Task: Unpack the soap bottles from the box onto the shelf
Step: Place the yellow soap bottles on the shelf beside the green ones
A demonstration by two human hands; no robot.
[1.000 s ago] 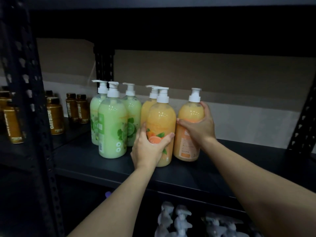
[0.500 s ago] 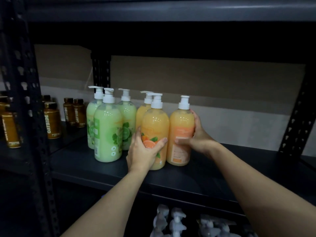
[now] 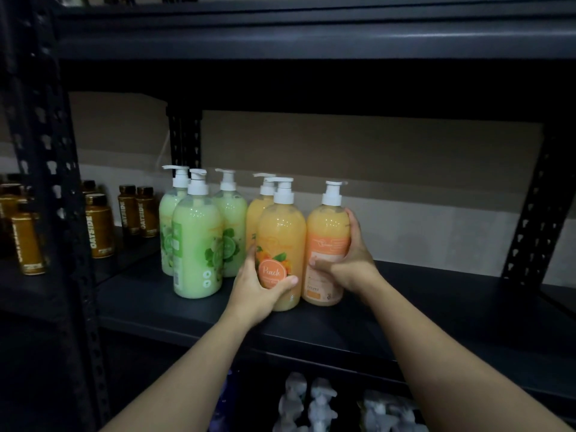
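Six pump soap bottles stand on the dark shelf [image 3: 436,307]. Three are green [image 3: 196,244], on the left. Three are orange. My left hand [image 3: 254,288] wraps the front orange bottle [image 3: 282,241], whose label reads "Peach". My right hand [image 3: 346,260] grips the rightmost orange bottle [image 3: 327,235], its back label facing me. Both bottles rest upright on the shelf, touching each other. A third orange bottle [image 3: 258,210] stands behind the front one. The box is out of view.
Brown "Oatside" bottles [image 3: 98,229] fill the neighbouring shelf bay at left, behind a perforated black upright [image 3: 56,182]. White pump tops [image 3: 311,403] show on the shelf below. Another shelf board [image 3: 311,42] hangs overhead. Bare shelf surface lies right of the bottles.
The right-hand orange bottle has been pushed left, closing the gap to the front orange bottle. My view has tilted upward a little. Both hands keep their grips.
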